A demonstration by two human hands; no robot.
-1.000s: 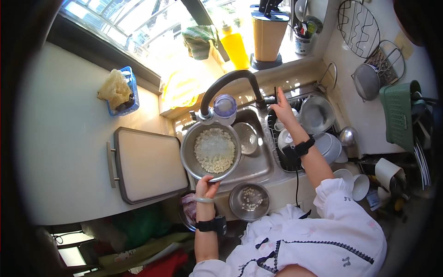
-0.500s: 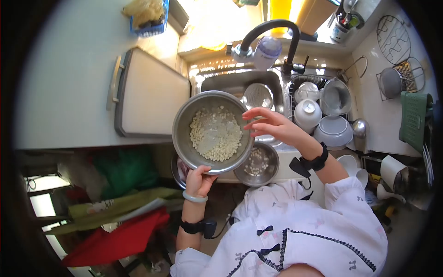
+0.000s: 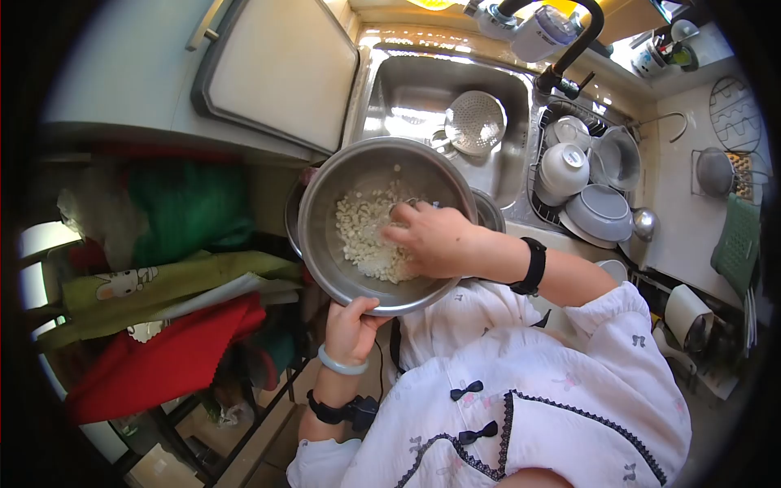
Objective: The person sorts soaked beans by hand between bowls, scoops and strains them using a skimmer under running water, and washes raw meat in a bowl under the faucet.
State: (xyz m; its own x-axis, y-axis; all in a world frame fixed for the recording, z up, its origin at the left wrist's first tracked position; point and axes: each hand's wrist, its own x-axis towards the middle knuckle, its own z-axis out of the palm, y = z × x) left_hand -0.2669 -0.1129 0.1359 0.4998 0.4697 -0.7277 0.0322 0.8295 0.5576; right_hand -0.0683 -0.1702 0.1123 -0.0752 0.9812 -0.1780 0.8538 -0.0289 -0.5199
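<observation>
My left hand (image 3: 352,329) grips the near rim of a large steel bowl (image 3: 325,272), thumb on the rim and fingers beneath. Small pale kernels (image 3: 358,228) lie in water at the bottom of the bowl. My right hand (image 3: 435,238) reaches inside from the right, its curled fingers among the kernels; what they hold, if anything, is hidden. Behind the bowl's right side a smaller steel bowl (image 3: 488,213) is mostly covered. Another rim (image 3: 292,220) shows at the bowl's left.
A perforated strainer (image 3: 475,123) lies in the steel sink (image 3: 508,167) under a black faucet (image 3: 591,37). White bowls (image 3: 565,168) fill a dish rack at the right. A cutting board (image 3: 281,69) stands at upper left; red cloth (image 3: 163,358) hangs at lower left.
The large bowl has come away from the faucet toward my body, held by my left hand. My right hand has moved from the faucet into the bowl. The view has tilted down.
</observation>
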